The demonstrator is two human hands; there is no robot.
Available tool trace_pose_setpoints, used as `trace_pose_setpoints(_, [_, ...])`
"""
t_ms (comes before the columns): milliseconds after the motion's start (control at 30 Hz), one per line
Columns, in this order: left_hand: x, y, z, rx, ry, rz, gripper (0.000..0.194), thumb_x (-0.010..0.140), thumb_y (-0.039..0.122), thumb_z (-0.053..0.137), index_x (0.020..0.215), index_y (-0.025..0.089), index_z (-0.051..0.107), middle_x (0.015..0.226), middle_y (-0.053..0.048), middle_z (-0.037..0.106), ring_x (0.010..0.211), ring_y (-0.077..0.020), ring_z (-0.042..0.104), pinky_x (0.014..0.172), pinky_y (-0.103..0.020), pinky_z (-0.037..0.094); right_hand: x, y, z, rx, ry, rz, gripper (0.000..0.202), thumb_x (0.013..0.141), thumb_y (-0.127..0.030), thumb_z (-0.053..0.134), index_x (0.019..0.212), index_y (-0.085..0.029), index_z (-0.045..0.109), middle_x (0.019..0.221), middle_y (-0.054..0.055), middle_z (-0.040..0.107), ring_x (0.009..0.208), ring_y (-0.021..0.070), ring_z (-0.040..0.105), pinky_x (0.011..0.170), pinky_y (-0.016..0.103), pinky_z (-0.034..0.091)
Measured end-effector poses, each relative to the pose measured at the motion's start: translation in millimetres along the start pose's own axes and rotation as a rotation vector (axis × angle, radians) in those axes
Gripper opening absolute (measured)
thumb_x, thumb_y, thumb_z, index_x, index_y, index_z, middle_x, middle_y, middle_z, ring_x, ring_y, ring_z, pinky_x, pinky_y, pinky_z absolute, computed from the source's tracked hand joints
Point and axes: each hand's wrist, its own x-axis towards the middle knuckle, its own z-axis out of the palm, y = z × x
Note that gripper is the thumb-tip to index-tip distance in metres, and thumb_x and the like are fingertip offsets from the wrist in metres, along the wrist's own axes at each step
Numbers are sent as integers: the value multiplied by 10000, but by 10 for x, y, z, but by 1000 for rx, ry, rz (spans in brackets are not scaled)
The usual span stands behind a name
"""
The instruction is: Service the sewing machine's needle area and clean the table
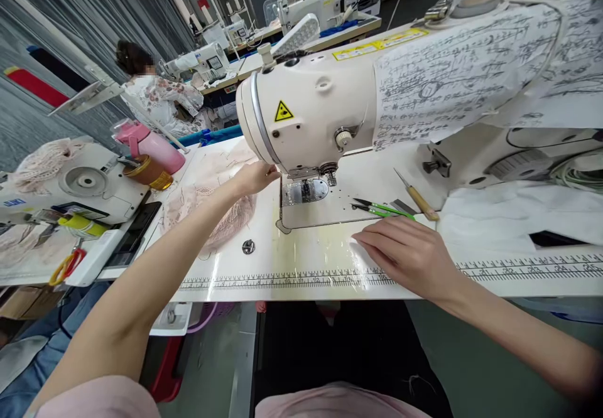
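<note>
My left hand (257,177) reaches to the left of the sewing machine head (306,110). Its fingers are closed in a pinch beside the needle area; what they hold, if anything, is too small to make out. Behind that forearm lies a heap of pale pink lace fabric (230,220). My right hand (407,255) rests on the white table near its front edge, fingers stretched out and close together, with nothing seen in them. Just beyond it are green-handled thread snips (384,208) and an awl with a wooden handle (419,199). The needle plate (306,192) shows no fabric on it.
A metal bobbin case (249,246) lies on the table left of centre. A printed ruler (292,282) runs along the front edge. White cloth (509,214) lies at right. A pink flask (151,145) and brown cup (151,173) stand left, near another machine. A person (160,95) sits farther back.
</note>
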Motion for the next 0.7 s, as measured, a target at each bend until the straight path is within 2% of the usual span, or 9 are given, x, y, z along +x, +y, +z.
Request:
trace_pose_setpoints(100, [-35,50,83,204,-32,73,313,971,388,479,777,176,603,751,-70,639,805,-239,649,756,-337,435,-1,-2,4,-4,1,6,98,908,-114,656,984,-172,677,879,18,735,809,146,684,730,290,553])
trace_pose_setpoints(233, [-50,152,193,393,-54,192,349,1005,321,393,800,158,624,824,-129,677,990,-293,661,882,-406,417,-7,3,7,-4,1,-3,75,907,-115,656,958,-165,678,865,19,732,799,148,680,725,292,545])
trace_pose_setpoints(467, [15,121,221,534,-77,305,314,984,191,364,906,124,660,981,-154,722,983,-268,664,911,-403,428,-40,5,12,20,-1,-27,98,902,-92,638,955,-161,683,863,16,730,800,140,677,738,282,536])
trace_pose_setpoints(700, [45,126,221,523,-64,420,287,956,181,405,810,124,645,876,-149,695,849,-251,659,848,-375,456,9,-10,-15,49,-6,-26,107,919,-82,602,930,-159,677,821,12,712,757,131,658,717,281,529])
